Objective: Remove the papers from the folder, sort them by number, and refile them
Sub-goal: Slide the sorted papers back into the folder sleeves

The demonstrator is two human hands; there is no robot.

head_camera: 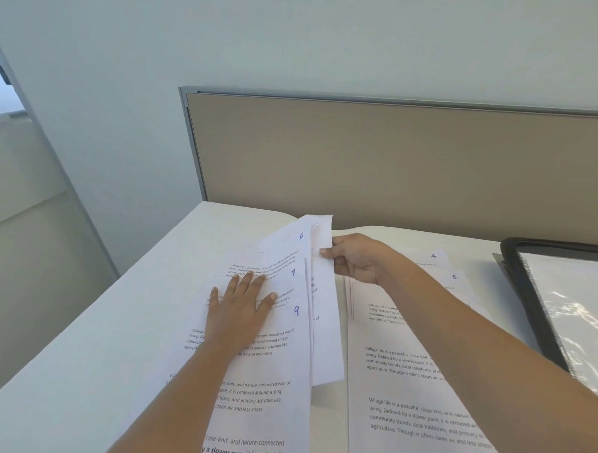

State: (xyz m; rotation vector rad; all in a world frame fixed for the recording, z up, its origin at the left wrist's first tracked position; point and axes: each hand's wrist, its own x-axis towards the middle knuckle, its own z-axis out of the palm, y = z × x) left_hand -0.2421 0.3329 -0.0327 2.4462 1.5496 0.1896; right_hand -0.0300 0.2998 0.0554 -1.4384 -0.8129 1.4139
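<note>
Printed white sheets with handwritten blue numbers lie fanned on the white desk. My left hand [241, 306] lies flat with spread fingers on the left stack [266, 389], where the numbers 6, 7 and 9 show. My right hand [352, 259] pinches the upper right edge of a raised sheet [324, 323] that stands tilted between the two stacks. A second stack [407, 385] lies to the right under my right forearm, with sheets marked 4 and 6 showing at its far end. The black folder [534, 305] lies open at the right edge, its clear plastic sleeve [582, 307] glinting.
A beige partition panel [396, 162] stands along the desk's back edge. The white desk [122, 321] ends in an edge at the left, with floor and a wall beyond. Bare desk surface shows left of the papers.
</note>
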